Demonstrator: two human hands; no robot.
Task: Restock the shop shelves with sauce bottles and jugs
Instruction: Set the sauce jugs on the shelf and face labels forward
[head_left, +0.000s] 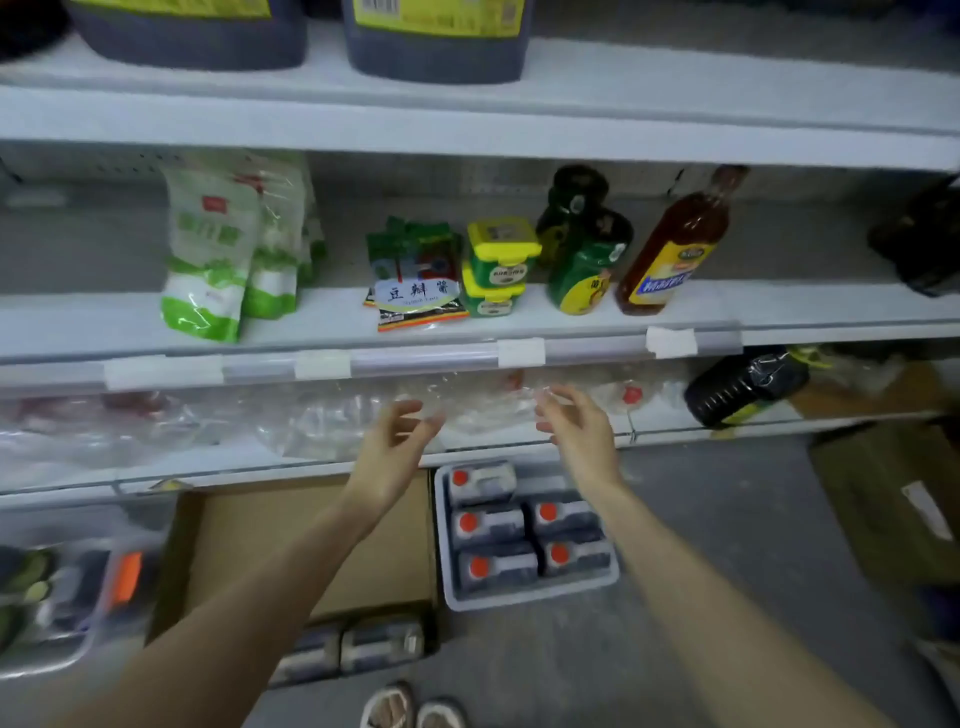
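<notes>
**Desk:** What is happening at the shelves?

**Operator:** I am reaching both hands toward the lower shelf. My left hand and right hand are spread wide, gripping nothing, in front of crumpled clear plastic wrap at twelve o'clock. I cannot tell whether they are touching it.

**Desk:** And the stock?

**Operator:** The small jugs, boxy and dark with round red caps, are sitting in a grey plastic tray on the floor, at six o'clock from my right hand. I am judging this a pause between placements. The next move is calling for a drop to the tray and a firm grip on one jug. A glossy amber bottle is standing at one o'clock on the middle shelf.
</notes>
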